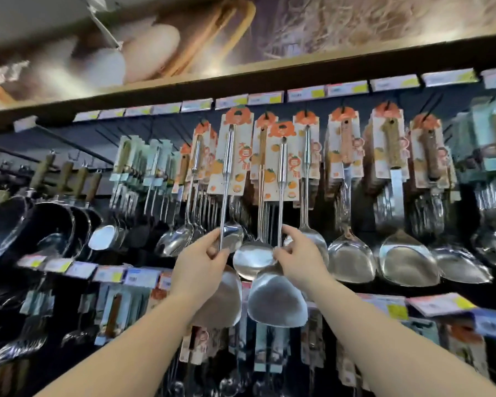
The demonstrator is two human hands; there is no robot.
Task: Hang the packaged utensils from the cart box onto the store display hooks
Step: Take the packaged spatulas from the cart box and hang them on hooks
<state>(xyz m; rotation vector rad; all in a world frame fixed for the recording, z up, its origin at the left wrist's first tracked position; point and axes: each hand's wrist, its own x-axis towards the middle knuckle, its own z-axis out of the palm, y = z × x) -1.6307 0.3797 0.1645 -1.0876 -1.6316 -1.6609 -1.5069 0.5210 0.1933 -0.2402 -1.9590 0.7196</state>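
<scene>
Two hands (204, 262) (301, 259) grip two packaged spatulas (224, 296) (278, 299).

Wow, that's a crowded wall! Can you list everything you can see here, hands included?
Held spatulas: two, steel on orange-and-white cards, one left of the other, raised at the top row.
Hanging spatulas: many, steel, top row right.
Ladles: several, steel, top row centre-left.
Woks: several, black, far left.
Price tags: many, white and yellow, along shelf edges.
Lower packaged utensils: many, blurred.
Left hand: grips one shaft.
Right hand: grips the other.
</scene>
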